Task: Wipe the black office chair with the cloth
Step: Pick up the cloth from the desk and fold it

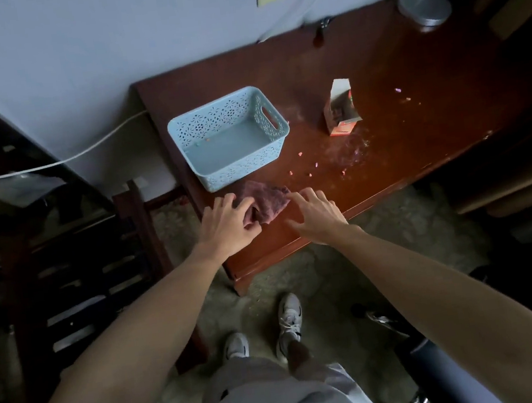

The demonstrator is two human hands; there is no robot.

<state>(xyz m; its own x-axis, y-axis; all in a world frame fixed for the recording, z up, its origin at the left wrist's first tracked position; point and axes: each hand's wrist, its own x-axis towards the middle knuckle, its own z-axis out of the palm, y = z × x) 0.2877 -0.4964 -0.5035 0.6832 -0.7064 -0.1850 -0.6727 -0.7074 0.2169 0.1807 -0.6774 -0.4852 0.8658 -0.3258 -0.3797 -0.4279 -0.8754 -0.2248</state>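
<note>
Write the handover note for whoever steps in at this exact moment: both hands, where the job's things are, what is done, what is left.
Left hand: open, fingers spread on the crumpled purple-red cloth, not yet closed on it.
Right hand: open, fingertips at the cloth's right edge, holding nothing.
The cloth lies at the near edge of the reddish-brown wooden desk, just in front of the pale blue perforated plastic basket.
A dark chair part, probably the black office chair, shows at lower right.
Done: nothing visible.
Left: pick up the cloth, turn to the chair, wipe it.
</note>
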